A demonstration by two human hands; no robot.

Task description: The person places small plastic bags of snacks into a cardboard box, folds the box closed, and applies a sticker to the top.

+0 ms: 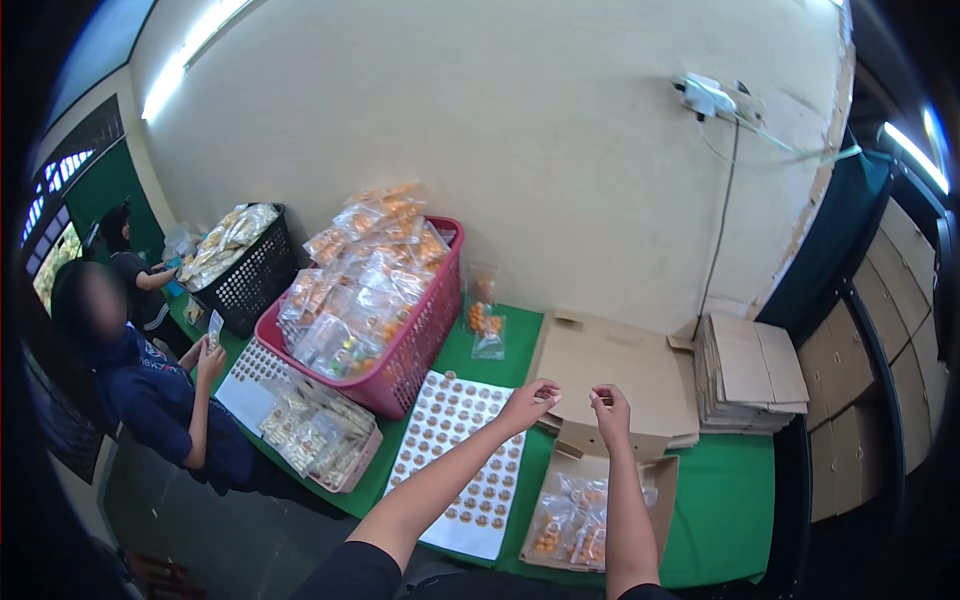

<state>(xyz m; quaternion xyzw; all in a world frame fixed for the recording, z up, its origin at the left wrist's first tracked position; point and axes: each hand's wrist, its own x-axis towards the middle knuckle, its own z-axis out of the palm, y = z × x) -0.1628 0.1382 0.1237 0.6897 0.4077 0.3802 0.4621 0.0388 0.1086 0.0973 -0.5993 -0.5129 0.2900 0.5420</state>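
Note:
My left hand (pixel 531 404) is raised over the edge of the sticker sheet and the flat cardboard, its fingers bent and drawn together. Facing it, my right hand (pixel 611 413) also has its fingers curled in towards the thumb. Anything pinched in either hand is too small to make out. Below my right forearm an open cardboard box (pixel 666 500) holds clear bags of orange snacks (pixel 553 530). To the left lies a white sheet of round brown stickers (pixel 455 455). Behind my hands rest flat cardboard boxes (pixel 620 365).
A pink basket (pixel 400 385) heaped with bagged snacks stands at left, with a smaller tray (pixel 350 470) of bags before it. Two orange bags (pixel 487 335) lie by the wall. Folded cartons (pixel 750 370) are stacked at right. A co-worker (pixel 160 390) holds a small packet (pixel 215 328).

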